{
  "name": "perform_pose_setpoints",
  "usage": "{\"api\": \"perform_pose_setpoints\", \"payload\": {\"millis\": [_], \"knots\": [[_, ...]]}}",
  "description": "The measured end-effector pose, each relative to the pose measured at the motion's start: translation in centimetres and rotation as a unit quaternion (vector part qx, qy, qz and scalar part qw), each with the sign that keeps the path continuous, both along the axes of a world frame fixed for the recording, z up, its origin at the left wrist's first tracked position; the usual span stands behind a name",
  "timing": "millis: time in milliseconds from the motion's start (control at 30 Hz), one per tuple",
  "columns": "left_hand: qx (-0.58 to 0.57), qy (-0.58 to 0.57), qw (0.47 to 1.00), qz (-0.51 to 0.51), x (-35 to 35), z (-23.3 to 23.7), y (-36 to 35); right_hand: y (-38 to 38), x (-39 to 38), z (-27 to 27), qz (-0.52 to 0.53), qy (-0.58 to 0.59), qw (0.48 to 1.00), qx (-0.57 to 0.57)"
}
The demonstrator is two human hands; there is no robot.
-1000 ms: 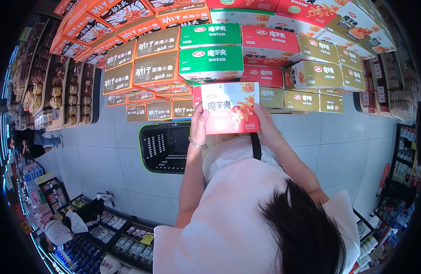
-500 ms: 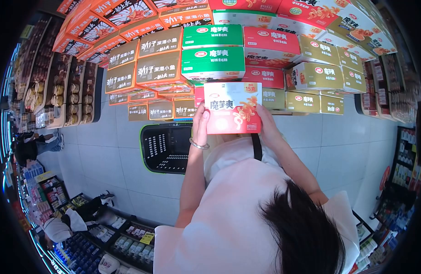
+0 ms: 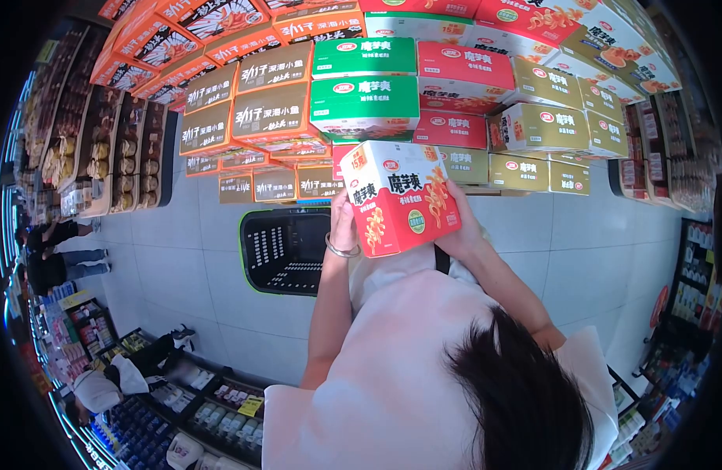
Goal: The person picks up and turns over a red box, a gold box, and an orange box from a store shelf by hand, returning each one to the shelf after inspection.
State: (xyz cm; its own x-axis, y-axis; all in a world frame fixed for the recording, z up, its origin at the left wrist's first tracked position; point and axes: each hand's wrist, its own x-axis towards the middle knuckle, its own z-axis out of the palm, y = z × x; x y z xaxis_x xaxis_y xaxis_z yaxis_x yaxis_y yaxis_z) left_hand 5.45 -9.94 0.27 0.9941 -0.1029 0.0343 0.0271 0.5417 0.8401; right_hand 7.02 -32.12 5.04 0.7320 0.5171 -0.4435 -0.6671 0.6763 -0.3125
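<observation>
A red and white snack box is held in front of my body, turned so that two printed sides and an edge between them show. My left hand, with a bangle at the wrist, grips its left side. Around its right side is my right hand, fingers partly hidden by the box. Just beyond it stand stacked cartons: green boxes, red boxes, brown boxes and gold boxes.
A black shopping basket with a green rim is on the floor left of my body. Orange cartons are piled at the upper left. Shelves line both sides. People stand at the far left; another person is at the lower left.
The box has turned from showing one face to showing two sides, and sits slightly lower. Both hands have shifted with it. More of the people at the far left shows.
</observation>
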Motion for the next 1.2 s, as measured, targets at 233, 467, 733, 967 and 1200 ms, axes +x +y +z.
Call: {"api": "perform_pose_setpoints", "payload": {"millis": [233, 467, 733, 967, 1200], "knots": [[-0.003, 0.024, 0.999, 0.030, 0.0, 1.1, -0.5, 0.0, -0.2, 0.6, -0.014, -0.058, 0.994, -0.091], [0.000, 0.001, 0.999, 0.040, 0.2, 1.1, -0.6, -1.8, -0.1, 0.5, -0.004, -0.201, 0.961, -0.190], [0.040, 0.044, 0.995, 0.079, -0.8, -2.9, -0.3, -2.3, 0.2, 3.2, 0.077, -0.430, 0.804, -0.403], [0.110, -0.022, 0.994, 0.018, 0.6, 1.4, -0.4, -2.3, 2.3, 9.0, -0.001, -0.466, 0.756, -0.460], [0.121, -0.034, 0.991, -0.040, 1.0, 3.2, -1.5, -2.8, 2.7, 11.4, 0.130, -0.617, 0.466, -0.621]]}}
